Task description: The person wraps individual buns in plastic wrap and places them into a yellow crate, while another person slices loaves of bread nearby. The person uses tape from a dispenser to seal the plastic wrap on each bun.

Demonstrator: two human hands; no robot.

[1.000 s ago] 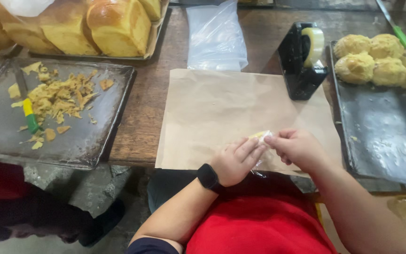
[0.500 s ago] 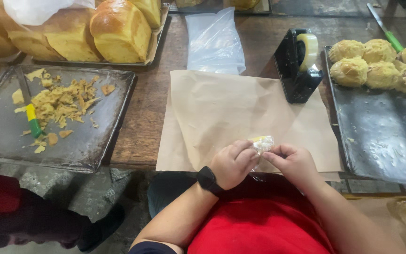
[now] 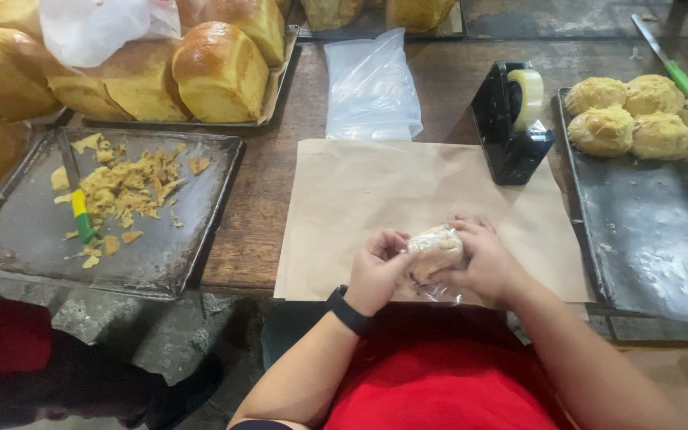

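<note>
Step in hand: bagging 1 bun (image 3: 433,248) in a clear plastic bag (image 3: 438,288), by the look of it; bun already inside, loose film hanging below the hands.
Next move, as a judgement: calls for gathering the slack film tight round the bun and keeping the mouth pinched, with 1 hand free for the tape dispenser (image 3: 513,119).
Left hand (image 3: 376,271): curled, fingers closed on the bun's left side, black watch at the wrist.
Right hand (image 3: 487,263): curled likewise, cupping the bun's right side through the film.
Bun's place: between both hands, over the near edge of the brown paper sheet (image 3: 360,199), at the table's near edge.
Table's far edge: stack of clear bags (image 3: 369,87); loaves (image 3: 216,68) toward the far left corner.
Right edge: dark tray (image 3: 646,239) with more buns (image 3: 646,111).
Left edge: tray of crumbs (image 3: 121,179).
</note>
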